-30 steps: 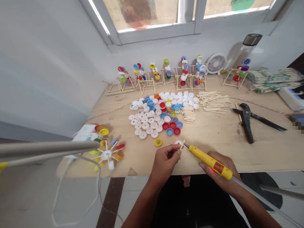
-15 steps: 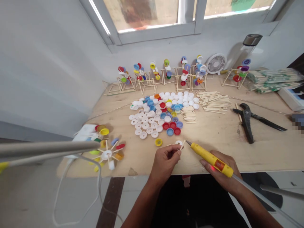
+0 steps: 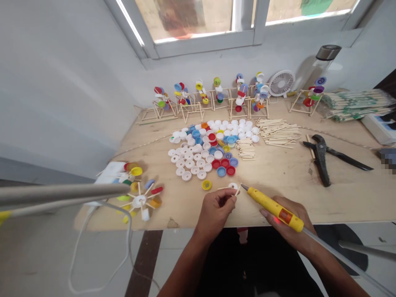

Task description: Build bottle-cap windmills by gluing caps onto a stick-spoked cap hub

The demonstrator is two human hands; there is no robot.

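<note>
Short stick [image 3: 238, 189], pinched in our left grip [image 3: 216, 211] above the table [image 3: 278, 175], lies just beside the nozzle of the glue gun [image 3: 267, 202] our right grip [image 3: 286, 233] clasps, while we see assembled wheels [image 3: 241, 94] standing behind and many caps [image 3: 189, 164] left loose.

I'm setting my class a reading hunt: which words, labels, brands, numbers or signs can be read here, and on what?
No text can be read.
Packs: green markings, too small and blurred.
Blue cap at back right: dark mark, too small.
Yellow tool: none visible.
</note>
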